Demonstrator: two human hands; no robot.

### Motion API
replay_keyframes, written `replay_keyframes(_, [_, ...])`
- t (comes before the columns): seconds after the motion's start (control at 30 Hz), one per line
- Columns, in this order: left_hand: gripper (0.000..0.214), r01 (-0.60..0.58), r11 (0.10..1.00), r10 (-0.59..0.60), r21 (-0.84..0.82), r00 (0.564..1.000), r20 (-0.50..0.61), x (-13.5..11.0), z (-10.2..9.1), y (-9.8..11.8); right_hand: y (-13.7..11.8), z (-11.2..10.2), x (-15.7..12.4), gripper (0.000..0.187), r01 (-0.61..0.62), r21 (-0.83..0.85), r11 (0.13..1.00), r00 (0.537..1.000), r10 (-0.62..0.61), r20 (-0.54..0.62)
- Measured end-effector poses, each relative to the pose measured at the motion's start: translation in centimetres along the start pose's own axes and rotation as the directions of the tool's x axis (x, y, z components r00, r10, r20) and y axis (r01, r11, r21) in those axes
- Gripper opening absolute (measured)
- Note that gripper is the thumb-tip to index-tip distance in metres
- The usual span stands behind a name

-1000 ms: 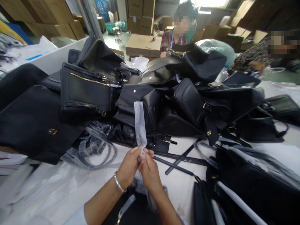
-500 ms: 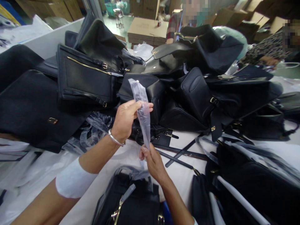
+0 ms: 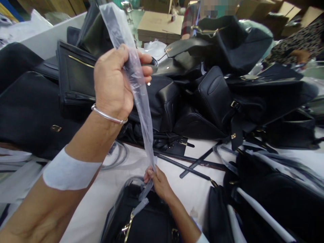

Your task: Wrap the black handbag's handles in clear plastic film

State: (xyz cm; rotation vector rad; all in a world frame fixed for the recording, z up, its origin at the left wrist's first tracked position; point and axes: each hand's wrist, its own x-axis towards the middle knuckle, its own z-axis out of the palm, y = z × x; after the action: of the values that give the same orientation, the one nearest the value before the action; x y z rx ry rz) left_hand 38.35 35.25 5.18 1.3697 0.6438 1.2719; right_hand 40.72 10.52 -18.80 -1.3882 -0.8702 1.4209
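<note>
A long, narrow sleeve of translucent plastic film is held slantwise above and beyond the black leather-like bag with gold-coloured fittings, the front bag, taken here as landmark. The sleeve's upper part is pinched by the left hand, high beyond the front bag, with the thumb laid over the film and the fingers behind it. The lower part is pinched between thumb and fingers of the right hand, just above the front bag's far edge. By this two-point hold the film is apparently kept extended and flat. Below the right hand, crumpled plastic film is seen at the front bag's top; whether it is continuous with the sleeve cannot be told. A smaller translucent wrap is fitted at a gold-coloured metal piece on the front bag, presumably as protection against scratching. Beyond the front bag, thin black straps are laid across the white tabletop, and a heap of black bags is piled. To its right, a white tube is set along a dark bag, possibly as a guard.
</note>
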Motion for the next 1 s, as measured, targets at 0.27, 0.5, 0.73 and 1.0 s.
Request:
replay_keyframes(0.27, [0.022, 0.097, 0.768, -0.145, 0.634, 0.989, 0.024, -2.7, -2.6, -8.2, -1.2, -6.1, -1.2, 0.045, -0.031, -0.273, 0.962, 0.999, 0.028, -0.016])
replay_keyframes(0.5, [0.019, -0.157, 0.275, -0.056, 0.949, 0.982, 0.178, -4.0, -5.3, -11.2, 0.8, -7.1, 0.0, 0.019, -0.179, -0.620, 0.764, 0.983, 0.158, -0.089])
replay_keyframes(0.73, [0.024, -0.257, 0.012, 0.042, 0.966, 0.966, 0.256, -2.2, -5.2, -11.6, 0.3, -5.2, -0.4, 0.027, -0.088, -0.739, 0.668, 0.968, 0.232, 0.094])
replay_keyframes(1.0, [0.037, -0.303, -0.003, -0.053, 0.953, 0.952, 0.303, -4.2, -5.5, -12.1, 0.2, -5.8, -0.4, 0.024, -0.039, -0.774, 0.632, 0.972, 0.202, 0.116])
